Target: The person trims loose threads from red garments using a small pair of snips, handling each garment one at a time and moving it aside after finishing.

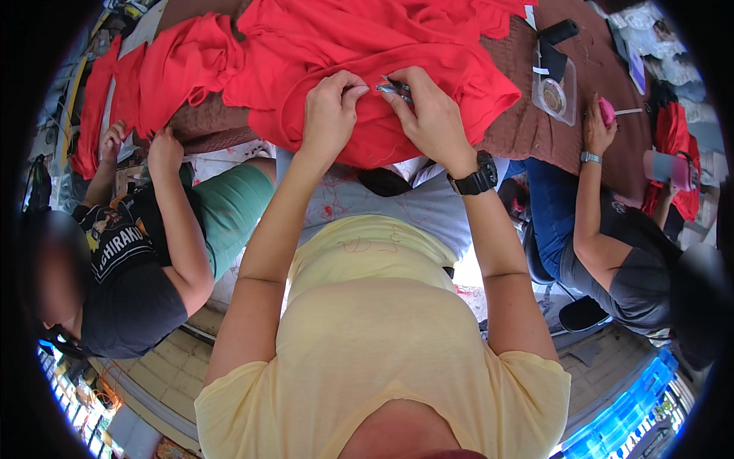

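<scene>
Red fabric (359, 42) lies in loose folds across the table in front of me and hangs over its near edge. My left hand (330, 111) is raised over this cloth, thumb and forefinger pinched together. What lies between those fingertips is too small to make out. Just to the right, my right hand (432, 115) is closed around small metal thread snips (388, 87). Their tip points toward my left fingertips, with a narrow gap between. Several loose red threads (371, 243) cling to my yellow shirt.
A brown quilted cover (527, 126) is under the fabric. At right are a clear plastic container (556, 99) and a black cylindrical object (558, 32). One person sits at left with hands at the red cloth; another at right holds a pink object (606, 112).
</scene>
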The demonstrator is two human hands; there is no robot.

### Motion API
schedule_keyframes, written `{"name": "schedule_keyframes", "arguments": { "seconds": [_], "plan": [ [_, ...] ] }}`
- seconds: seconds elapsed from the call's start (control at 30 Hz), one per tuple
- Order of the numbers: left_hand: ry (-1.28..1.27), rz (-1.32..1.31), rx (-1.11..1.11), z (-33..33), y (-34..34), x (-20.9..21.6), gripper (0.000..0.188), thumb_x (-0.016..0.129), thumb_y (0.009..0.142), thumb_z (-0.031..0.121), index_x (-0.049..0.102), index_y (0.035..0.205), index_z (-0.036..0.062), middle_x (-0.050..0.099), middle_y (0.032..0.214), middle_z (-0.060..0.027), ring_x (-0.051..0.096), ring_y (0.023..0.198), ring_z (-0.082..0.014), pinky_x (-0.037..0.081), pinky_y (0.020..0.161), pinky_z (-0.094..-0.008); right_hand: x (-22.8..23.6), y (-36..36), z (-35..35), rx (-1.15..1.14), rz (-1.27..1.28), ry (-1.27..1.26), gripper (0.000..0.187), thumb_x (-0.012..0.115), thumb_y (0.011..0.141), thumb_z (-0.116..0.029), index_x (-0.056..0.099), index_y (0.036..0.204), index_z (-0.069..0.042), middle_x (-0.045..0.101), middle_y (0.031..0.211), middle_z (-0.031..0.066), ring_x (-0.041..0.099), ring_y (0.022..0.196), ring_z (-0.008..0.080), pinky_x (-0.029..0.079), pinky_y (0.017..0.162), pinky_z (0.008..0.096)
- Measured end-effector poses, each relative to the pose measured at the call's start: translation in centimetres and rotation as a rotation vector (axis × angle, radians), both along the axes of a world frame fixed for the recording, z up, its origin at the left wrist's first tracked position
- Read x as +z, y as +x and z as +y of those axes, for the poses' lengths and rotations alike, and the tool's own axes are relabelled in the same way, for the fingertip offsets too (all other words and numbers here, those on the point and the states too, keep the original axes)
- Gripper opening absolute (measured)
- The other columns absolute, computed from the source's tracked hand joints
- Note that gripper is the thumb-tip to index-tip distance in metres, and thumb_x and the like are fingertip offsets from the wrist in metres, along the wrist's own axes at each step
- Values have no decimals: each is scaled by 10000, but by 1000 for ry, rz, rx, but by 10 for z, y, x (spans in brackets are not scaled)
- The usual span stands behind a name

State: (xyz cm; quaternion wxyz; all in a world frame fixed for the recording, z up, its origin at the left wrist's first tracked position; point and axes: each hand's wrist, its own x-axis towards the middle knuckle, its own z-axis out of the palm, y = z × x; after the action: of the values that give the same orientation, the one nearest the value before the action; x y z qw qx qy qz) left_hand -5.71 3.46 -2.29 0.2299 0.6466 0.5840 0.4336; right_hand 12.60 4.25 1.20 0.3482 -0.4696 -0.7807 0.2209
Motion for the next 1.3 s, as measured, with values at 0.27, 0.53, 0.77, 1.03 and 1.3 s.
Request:
{"name": "schedule_keyframes", "arguments": {
  "seconds": [0.27, 0.53, 0.77, 1.03, 1.3],
  "plan": [
    [-71, -6, 7, 2, 1, 2, 77, 638, 942, 35, 676, 938, -31, 729, 876, -153, 714, 817, -249, 537, 759, -338, -14, -2, 10, 69, -198, 215, 100, 688, 870, -150, 632, 920, -83, 611, 821, 81, 651, 716, 314, 515, 596, 427],
    [-34, -3, 6, 4, 0, 2, 76, 638, 938, 33, 677, 940, -32, 716, 875, -154, 704, 803, -258, 533, 750, -341, -16, -7, 16, 76, -162, 181, 91, 682, 859, -140, 628, 905, -83, 627, 811, 86, 659, 719, 317, 511, 579, 432],
    [-127, 14, -70, -15, -3, 22, 73, 692, 893, 47, 676, 921, -18, 671, 870, -158, 668, 779, -271, 516, 726, -366, -8, 7, 22, -23, 118, -186, 225, 678, 933, -242, 597, 994, -40, 710, 933, 120, 694, 842, 323, 531, 692, 418],
    [-58, 318, 100, -24, 36, 6, 159, 706, 901, 157, 647, 905, 10, 604, 862, -143, 623, 835, -339, 493, 736, -470, -19, 17, 28, 32, 209, -281, 298, 689, 944, -275, 588, 1078, -29, 717, 1017, 140, 693, 948, 295, 524, 827, 392],
    [-234, 72, 125, -18, 22, 9, 102, 642, 935, 82, 617, 937, -17, 690, 880, -175, 673, 820, -346, 509, 748, -437, -14, 27, 26, 150, 117, -343, 302, 676, 954, -267, 605, 1128, -31, 718, 1133, 126, 687, 1041, 303, 525, 895, 392]
  ]
}}
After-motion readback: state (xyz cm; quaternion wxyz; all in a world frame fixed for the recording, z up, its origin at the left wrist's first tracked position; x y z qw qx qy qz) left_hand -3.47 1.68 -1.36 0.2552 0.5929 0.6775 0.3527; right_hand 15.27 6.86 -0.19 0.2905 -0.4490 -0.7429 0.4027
